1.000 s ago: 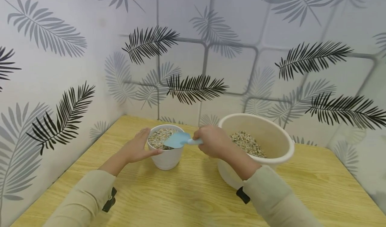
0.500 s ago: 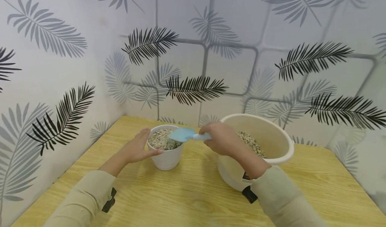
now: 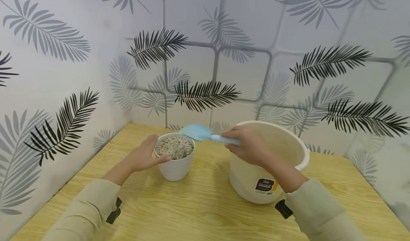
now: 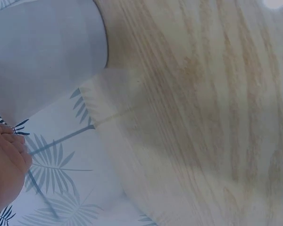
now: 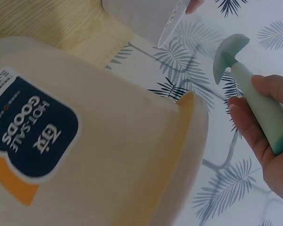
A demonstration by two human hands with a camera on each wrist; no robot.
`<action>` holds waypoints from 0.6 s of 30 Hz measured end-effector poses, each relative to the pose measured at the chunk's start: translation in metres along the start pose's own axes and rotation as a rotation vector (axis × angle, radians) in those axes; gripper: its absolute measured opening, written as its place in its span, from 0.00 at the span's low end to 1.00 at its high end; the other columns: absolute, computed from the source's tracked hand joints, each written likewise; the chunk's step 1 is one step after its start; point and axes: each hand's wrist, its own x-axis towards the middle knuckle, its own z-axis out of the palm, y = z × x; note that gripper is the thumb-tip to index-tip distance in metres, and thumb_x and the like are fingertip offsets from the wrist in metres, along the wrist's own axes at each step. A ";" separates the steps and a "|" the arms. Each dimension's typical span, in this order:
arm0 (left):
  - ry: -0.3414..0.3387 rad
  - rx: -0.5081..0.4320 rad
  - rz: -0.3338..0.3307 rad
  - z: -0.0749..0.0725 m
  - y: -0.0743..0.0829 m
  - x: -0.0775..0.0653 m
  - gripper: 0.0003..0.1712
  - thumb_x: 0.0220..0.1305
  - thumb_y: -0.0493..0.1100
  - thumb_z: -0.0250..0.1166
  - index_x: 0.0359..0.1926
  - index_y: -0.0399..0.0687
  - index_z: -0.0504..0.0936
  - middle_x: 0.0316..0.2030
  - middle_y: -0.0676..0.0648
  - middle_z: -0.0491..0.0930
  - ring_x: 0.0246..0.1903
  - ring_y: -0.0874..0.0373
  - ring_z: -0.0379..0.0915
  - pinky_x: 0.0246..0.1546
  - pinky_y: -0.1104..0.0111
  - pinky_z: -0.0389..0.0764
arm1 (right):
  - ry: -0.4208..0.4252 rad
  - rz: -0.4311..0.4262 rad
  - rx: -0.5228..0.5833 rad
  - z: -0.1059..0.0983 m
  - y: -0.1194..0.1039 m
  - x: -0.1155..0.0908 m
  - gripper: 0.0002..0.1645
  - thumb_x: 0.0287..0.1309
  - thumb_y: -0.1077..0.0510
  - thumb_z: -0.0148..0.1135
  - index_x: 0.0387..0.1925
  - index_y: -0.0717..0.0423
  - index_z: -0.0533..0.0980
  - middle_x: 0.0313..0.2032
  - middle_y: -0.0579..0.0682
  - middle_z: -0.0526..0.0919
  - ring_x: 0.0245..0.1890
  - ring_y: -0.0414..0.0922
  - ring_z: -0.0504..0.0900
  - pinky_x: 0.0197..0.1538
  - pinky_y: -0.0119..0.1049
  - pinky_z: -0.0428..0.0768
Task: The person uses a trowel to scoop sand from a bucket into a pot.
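A white pot [image 3: 174, 170], filled near its rim with small mixed gravel [image 3: 174, 147], stands on the wooden table. My left hand [image 3: 141, 158] rests against the pot's left side, thumb straight along the near rim and fingers extended. Above the pot's right rim is the blade of a light blue hand trowel [image 3: 196, 132]. My right hand [image 3: 250, 146] grips the trowel's handle, fingers and thumb round it; the right wrist view shows the trowel [image 5: 254, 94] too. No gravel is visible on the blade. Behind the right hand stands a large cream bucket [image 3: 245, 184].
The bucket's front bears a dark label [image 3: 265, 186]; its gravel is hidden now by the right hand and forearm. Bare wooden table [image 3: 192, 212] lies in front of both containers. A leaf-patterned wall [image 3: 205, 70] rises close behind.
My right hand has moved right and up with the trowel, lifting the blade out of the pot's gravel to above its right rim. My left hand has stayed at the pot.
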 end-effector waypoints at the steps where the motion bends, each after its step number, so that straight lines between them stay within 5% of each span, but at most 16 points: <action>1: 0.000 -0.003 0.002 -0.001 0.001 0.000 0.62 0.57 0.71 0.53 0.69 0.25 0.41 0.70 0.27 0.41 0.70 0.33 0.36 0.68 0.44 0.47 | 0.010 -0.003 0.006 -0.001 0.001 -0.001 0.15 0.49 0.65 0.65 0.42 0.62 0.82 0.32 0.53 0.85 0.28 0.42 0.79 0.31 0.33 0.78; 12: 0.002 0.018 0.051 -0.009 0.017 0.007 0.63 0.55 0.73 0.53 0.70 0.29 0.41 0.70 0.30 0.43 0.70 0.35 0.38 0.68 0.44 0.49 | 0.099 -0.083 -0.054 -0.016 0.009 -0.020 0.15 0.46 0.66 0.68 0.40 0.60 0.83 0.38 0.53 0.85 0.40 0.49 0.83 0.43 0.41 0.81; 18: 0.004 0.018 0.090 -0.009 0.029 0.012 0.63 0.54 0.72 0.55 0.69 0.27 0.44 0.70 0.30 0.44 0.70 0.36 0.40 0.69 0.46 0.50 | 0.173 -0.126 -0.088 -0.025 0.014 -0.033 0.15 0.41 0.68 0.70 0.37 0.61 0.84 0.37 0.53 0.86 0.39 0.49 0.84 0.39 0.40 0.82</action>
